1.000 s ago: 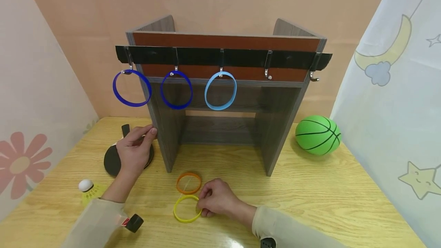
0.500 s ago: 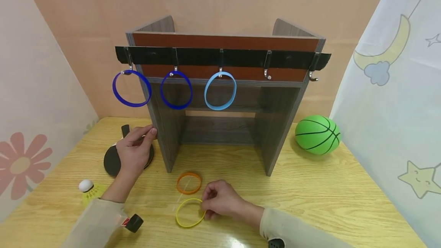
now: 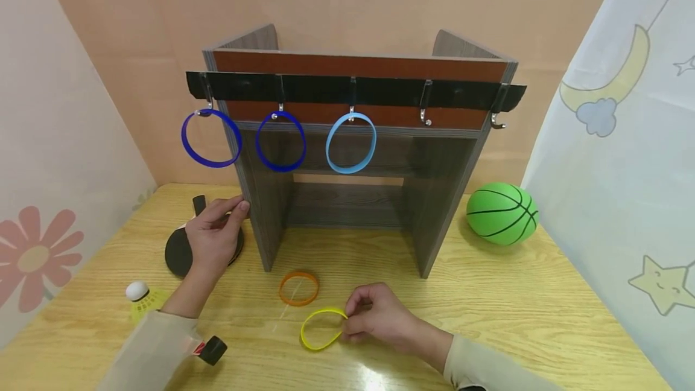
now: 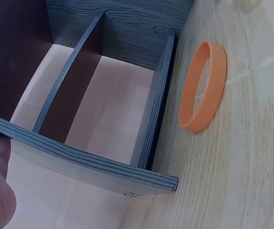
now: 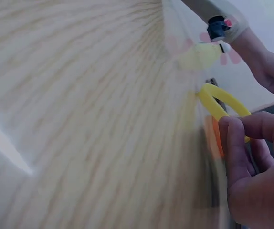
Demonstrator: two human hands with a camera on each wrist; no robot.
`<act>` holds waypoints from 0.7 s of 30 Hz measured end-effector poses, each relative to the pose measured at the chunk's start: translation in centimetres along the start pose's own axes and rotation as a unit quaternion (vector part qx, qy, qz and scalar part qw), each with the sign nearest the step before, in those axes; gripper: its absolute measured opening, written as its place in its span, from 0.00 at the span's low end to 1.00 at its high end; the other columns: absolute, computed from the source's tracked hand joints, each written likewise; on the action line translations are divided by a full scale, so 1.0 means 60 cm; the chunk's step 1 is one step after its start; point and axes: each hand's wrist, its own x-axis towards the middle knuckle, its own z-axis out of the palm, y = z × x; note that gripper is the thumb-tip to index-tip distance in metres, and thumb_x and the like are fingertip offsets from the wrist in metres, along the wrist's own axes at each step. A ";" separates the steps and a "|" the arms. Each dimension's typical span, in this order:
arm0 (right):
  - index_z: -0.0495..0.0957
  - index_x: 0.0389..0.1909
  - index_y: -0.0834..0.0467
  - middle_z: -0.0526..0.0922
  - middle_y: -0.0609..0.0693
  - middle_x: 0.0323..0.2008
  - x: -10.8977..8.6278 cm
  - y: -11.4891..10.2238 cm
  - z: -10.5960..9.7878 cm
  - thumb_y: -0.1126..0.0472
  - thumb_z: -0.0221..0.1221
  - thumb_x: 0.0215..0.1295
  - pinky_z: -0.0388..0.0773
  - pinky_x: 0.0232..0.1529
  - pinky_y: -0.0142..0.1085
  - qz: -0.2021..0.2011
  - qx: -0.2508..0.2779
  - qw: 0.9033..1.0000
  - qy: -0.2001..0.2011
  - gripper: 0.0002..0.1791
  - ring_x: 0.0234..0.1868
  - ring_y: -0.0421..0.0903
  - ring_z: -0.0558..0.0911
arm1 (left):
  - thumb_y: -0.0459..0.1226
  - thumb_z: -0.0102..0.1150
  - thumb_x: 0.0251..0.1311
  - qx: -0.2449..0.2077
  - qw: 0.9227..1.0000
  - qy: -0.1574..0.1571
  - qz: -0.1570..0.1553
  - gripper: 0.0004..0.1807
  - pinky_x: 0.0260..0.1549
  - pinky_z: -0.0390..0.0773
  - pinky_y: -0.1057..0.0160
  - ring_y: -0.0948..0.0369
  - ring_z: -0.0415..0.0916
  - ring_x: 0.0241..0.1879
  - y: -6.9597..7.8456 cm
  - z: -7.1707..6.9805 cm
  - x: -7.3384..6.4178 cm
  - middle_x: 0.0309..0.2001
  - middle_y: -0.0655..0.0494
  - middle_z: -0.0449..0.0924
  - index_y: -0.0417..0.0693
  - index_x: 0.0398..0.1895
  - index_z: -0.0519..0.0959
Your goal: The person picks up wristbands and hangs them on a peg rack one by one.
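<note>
My right hand pinches a yellow silicone wristband by its right side, low over the table; the right wrist view shows the wristband between thumb and fingers. My left hand holds the front edge of the left side panel of a grey wooden shelf; in the left wrist view its fingertips are partly hidden behind the panel. An orange wristband lies on the table before the shelf. Two dark blue wristbands and a light blue wristband hang from the three left hooks.
A black strip with several hooks crosses the shelf's front; its two right hooks carry nothing. A green ball stands at the right. A table tennis paddle and a yellow shuttlecock lie at the left.
My right hand has drawn the yellow wristband to the right, away from the orange one, and the wristband now tilts. My left hand stays on the shelf panel.
</note>
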 end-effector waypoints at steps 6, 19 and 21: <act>0.73 0.29 0.69 0.76 0.57 0.30 -0.014 -0.012 -0.023 0.75 0.64 0.49 0.82 0.34 0.43 -0.012 0.001 1.000 -0.006 0.09 0.32 0.55 0.83 | 0.10 0.53 0.49 -0.007 1.000 0.002 0.003 0.06 0.28 0.77 0.74 0.64 0.79 0.29 0.000 0.001 0.000 0.27 0.49 0.82 0.14 0.32 0.76; 0.74 0.30 0.67 0.78 0.59 0.32 -0.038 -0.073 -0.063 0.73 0.64 0.52 0.79 0.41 0.52 -0.063 -0.021 0.997 0.027 0.08 0.36 0.61 0.83 | 0.10 0.53 0.48 0.010 1.000 0.000 0.002 0.07 0.27 0.77 0.75 0.64 0.79 0.29 0.003 0.002 0.001 0.26 0.49 0.81 0.14 0.32 0.76; 0.74 0.29 0.65 0.79 0.59 0.32 -0.040 -0.085 -0.069 0.74 0.64 0.53 0.78 0.42 0.53 -0.076 -0.011 0.997 0.031 0.07 0.35 0.59 0.84 | 0.09 0.52 0.48 0.011 1.000 -0.003 0.004 0.07 0.28 0.77 0.75 0.64 0.79 0.29 0.002 0.001 0.001 0.26 0.50 0.81 0.14 0.32 0.76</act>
